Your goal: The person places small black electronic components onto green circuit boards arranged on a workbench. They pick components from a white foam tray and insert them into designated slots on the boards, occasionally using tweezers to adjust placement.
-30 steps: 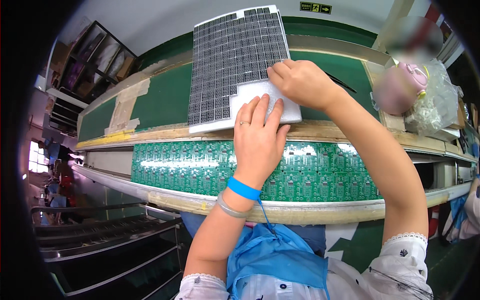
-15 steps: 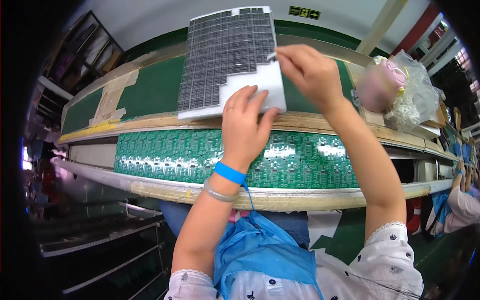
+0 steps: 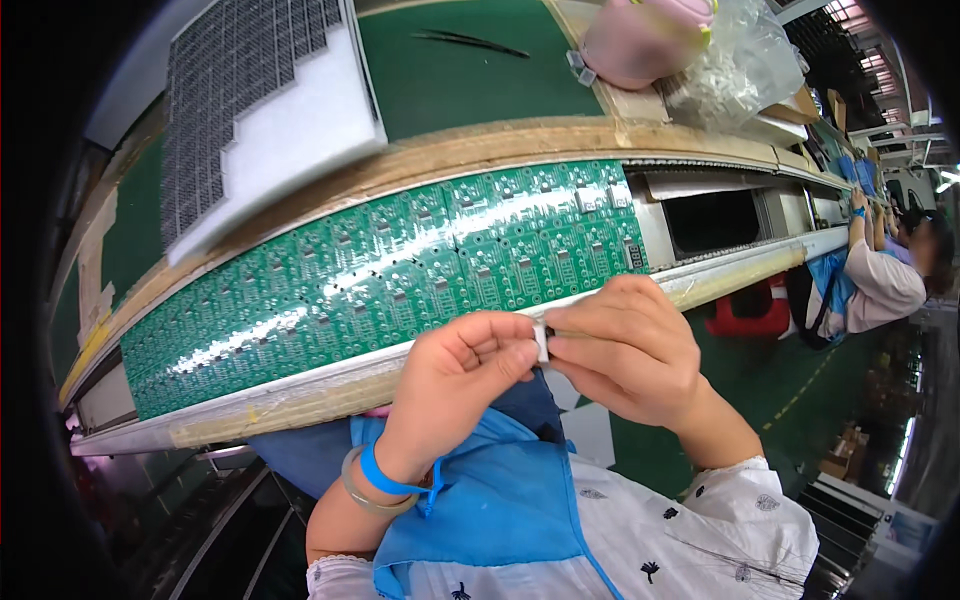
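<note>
Close to the front rail, my left hand and my right hand meet with their fingertips pinched on a small white-sided digit display. Fingers cover part of it. Just beyond them lies a long row of green circuit boards. A few digit displays sit on the boards at the right end. To the far left, a white foam slab carries many dark parts in close rows, with a stepped bare area on its right side.
Black tweezers lie on the green bench mat. A pink rounded container and a clear plastic bag stand at the back right. The rail runs along the front. Another person is at the far right.
Both hands have come away from the foam slab, back toward me, and now meet on the small display. The view has swung right, so the slab appears further left.
</note>
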Motion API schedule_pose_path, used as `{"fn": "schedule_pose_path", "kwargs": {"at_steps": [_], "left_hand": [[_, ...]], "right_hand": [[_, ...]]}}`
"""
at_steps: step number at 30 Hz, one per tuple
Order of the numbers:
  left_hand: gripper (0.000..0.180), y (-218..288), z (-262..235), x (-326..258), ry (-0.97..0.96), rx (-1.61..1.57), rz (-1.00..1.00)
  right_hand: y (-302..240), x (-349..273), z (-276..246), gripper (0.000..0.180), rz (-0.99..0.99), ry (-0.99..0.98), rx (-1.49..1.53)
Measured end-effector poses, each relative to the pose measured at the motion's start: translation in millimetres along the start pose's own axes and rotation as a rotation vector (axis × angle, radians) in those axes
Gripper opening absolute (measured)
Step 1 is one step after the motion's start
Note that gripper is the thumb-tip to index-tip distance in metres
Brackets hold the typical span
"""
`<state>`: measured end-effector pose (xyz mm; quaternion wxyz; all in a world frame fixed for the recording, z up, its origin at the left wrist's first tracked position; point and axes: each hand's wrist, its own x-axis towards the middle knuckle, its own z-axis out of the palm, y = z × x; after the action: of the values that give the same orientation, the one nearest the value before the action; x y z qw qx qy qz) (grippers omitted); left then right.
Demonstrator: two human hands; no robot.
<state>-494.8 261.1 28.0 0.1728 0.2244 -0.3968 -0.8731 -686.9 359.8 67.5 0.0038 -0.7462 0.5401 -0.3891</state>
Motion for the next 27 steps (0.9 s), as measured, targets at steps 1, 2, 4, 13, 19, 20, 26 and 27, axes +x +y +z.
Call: {"fn": "schedule_pose_path", "kwargs": {"at_steps": [1,2,4,13,19,20,26,27], "left_hand": [[0.022,-1.9,2.8,-1.5,-0.012,0.02,-0.025],[0.023,-3.1,5.4,-3.1,-0.022,0.039,-0.05],[0.022,-5.3,9.7,-4.5,-0.041,0.06,-0.073],[0.028,-10.2,11.3,25.4,0.044,1.34,0.806],[0.036,-23.7,6.4,26.9,0.066,1.517,0.807],[0.037,-24.9,6.4,26.7,0.069,1.531,0.803],[0.036,-25.2,7.4,26.5,0.091,1.559,0.801],[0.036,-25.1,7.5,26.4,0.094,1.561,0.801]], "right_hand": [[-2.8,-5.3,-5.7,0.027,0.054,-0.036,0.036],[-5.0,-8.5,-8.2,0.027,0.075,-0.041,0.061],[-6.9,-13.4,-12.7,0.027,0.1,-0.044,0.058],[62.1,-21.1,-42.4,0.028,0.182,-0.09,-0.14],[81.0,-22.3,-34.7,0.025,0.15,-0.258,-0.16],[82.0,-22.6,-34.2,0.025,0.149,-0.272,-0.16],[83.0,-18.7,-34.9,0.025,0.134,-0.316,-0.179],[83.1,-17.8,-35.2,0.025,0.129,-0.319,-0.182]]}}
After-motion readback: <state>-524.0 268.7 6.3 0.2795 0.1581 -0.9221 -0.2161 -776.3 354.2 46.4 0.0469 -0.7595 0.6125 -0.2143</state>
